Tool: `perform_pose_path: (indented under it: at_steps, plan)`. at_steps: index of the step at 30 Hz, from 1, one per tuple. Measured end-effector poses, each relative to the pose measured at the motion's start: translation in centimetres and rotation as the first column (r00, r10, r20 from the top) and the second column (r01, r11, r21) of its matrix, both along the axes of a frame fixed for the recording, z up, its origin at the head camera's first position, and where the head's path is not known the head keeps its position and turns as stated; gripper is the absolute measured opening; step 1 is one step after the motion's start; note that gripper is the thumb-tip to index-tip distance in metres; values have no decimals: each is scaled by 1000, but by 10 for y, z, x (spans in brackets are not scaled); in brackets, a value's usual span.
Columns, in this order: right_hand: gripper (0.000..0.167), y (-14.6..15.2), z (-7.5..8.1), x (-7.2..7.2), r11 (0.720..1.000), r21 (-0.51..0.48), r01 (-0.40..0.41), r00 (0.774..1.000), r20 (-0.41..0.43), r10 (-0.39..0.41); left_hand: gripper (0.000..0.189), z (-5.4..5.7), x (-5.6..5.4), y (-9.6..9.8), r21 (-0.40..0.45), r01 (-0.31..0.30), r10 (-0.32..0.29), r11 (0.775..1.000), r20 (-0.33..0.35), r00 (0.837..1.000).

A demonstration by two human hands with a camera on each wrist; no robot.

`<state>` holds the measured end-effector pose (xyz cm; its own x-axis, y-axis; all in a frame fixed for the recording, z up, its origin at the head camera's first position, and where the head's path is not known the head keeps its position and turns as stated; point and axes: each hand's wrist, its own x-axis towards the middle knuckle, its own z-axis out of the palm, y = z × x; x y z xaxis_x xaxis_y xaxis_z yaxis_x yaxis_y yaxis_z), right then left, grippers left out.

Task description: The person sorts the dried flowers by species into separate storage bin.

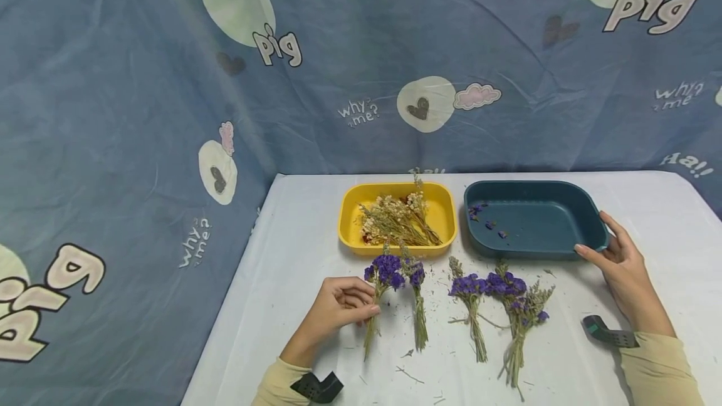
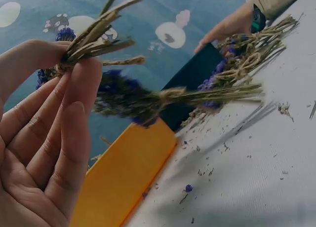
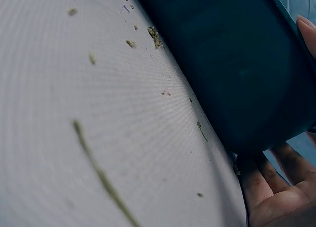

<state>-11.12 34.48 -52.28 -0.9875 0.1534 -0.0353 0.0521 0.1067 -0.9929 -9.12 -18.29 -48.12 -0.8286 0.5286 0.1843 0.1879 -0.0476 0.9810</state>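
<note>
My left hand [image 1: 345, 303] pinches the stems of a small bunch of purple dried flowers [image 1: 386, 271] between thumb and fingers. In the left wrist view, twine [image 2: 61, 68] circles this bunch where the fingertips hold it. Just to its right lies a second purple bunch [image 1: 418, 306], also tied with twine. At the far right, my right hand [image 1: 625, 271] grips the end of a dark teal tray [image 1: 536, 252], thumb on the near side and fingers round the corner. A few loose purple petals [image 1: 491, 225] lie in the tray's left part.
A yellow tray [image 1: 341, 230] at the back holds cream and dried-grass bunches [image 1: 397, 218]. Two more purple bunches, one slim [image 1: 472, 306] and one fuller [image 1: 516, 312], lie before the teal tray. Stem bits [image 1: 410, 374] litter the white table [image 1: 299, 237]. A blue printed cloth [image 1: 361, 49] hangs behind.
</note>
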Motion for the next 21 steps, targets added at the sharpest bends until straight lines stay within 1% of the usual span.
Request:
perform_pose_path:
  at_steps: [1,7,12,14,16,21]
  plan:
    - [89,0,0,0,1000,15,1,1000,3,-1,20,1,0,0,18,8,-7,1000,-8,1000]
    - [90,-1,1,-1,1000,4,3,1000,0,-3,22,5,1,0,83,72,-68,994,-42,997]
    - [89,0,3,-1,1000,8,0,1000,-12,0,22,8,1,1,133,81,-80,988,-18,997]
    - [89,-1,3,-1,1000,7,0,1000,-12,0,22,11,1,2,136,83,-81,987,-17,997]
    - [89,-1,2,-1,1000,4,2,1000,-7,-2,21,16,1,5,120,91,-90,989,-19,996]
    - [89,-2,2,-1,998,63,21,999,27,-23,20,27,1,11,71,125,-123,990,-34,992]
